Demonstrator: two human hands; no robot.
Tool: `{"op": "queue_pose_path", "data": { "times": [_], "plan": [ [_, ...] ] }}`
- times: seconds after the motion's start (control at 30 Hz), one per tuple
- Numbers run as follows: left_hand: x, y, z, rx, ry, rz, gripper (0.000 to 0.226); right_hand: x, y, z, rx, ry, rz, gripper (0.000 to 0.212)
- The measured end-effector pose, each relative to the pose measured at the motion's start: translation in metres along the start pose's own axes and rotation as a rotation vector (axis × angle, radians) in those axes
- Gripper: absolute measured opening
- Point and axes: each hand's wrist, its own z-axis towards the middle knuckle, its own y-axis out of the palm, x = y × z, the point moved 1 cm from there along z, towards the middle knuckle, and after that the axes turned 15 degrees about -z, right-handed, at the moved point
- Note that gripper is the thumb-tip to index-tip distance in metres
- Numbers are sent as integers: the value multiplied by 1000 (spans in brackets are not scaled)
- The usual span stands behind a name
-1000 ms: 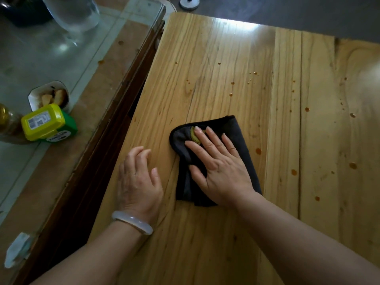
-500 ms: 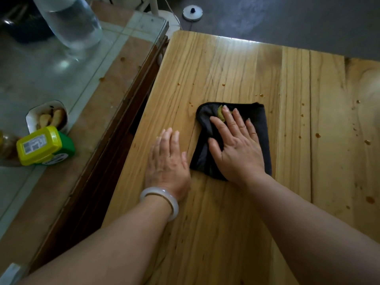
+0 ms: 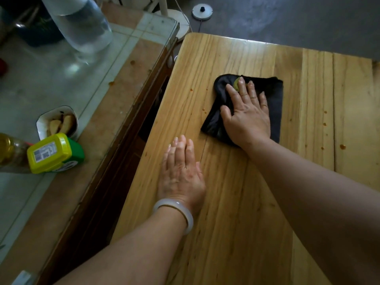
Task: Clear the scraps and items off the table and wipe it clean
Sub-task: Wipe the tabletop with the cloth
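- Two hands lie flat, fingers straight, on the wooden table (image 3: 236, 202).
- Right hand (image 3: 247, 115) presses the black cloth (image 3: 275, 99) near the far edge.
- Left hand (image 3: 181, 171) rests bare on wood, just beside the cloth.
- Brown drops (image 3: 342, 147) dot the boards at right.

Over the last second the right hand (image 3: 246, 118) has pushed the dark cloth (image 3: 274, 103) away across the bench (image 3: 236, 212) — from mid-board to near its far edge — the green scrap (image 3: 236, 84) riding along under its fingers (image 3: 243, 88). The left hand (image 3: 181, 173) has slid forward too, flat, now trailing behind the cloth.
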Motion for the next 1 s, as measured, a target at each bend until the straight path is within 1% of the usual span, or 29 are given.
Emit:
{"op": "queue_pose_path", "data": {
  "times": [0.13, 0.2, 0.27, 0.37, 0.47, 0.53, 0.7, 0.77, 1.0],
  "plan": [
    [2, -1, 0, -13, -14, 12, 62, -31, -1, 10, 13, -152, 0, 61],
    [4, -5, 0, -20, -27, -2, 58, -49, -1, 12, 15, -257, 6, 60],
    [5, -6, 0, -60, -37, -34, 54, -61, -2, 12, 9, -359, -5, 57],
    [3, -5, 0, -80, -70, -25, 52, -65, -4, 13, -9, -416, -10, 51],
    [2, -3, 0, -30, -77, 11, 51, -62, -5, 12, -17, -385, 3, 50],
    [0, -2, 1, 12, -55, 4, 52, -59, -4, 14, -22, -333, -3, 50],
    [-2, 1, -1, 32, -10, -9, 58, -30, -4, 27, -45, -106, -45, 55],
    [-3, 1, -1, 37, -6, -5, 58, -19, -5, 27, -63, -43, -36, 55],
    [-2, 2, -2, 46, -1, -9, 57, -9, -5, -16, -63, 12, -1, 54]
  ]
}}
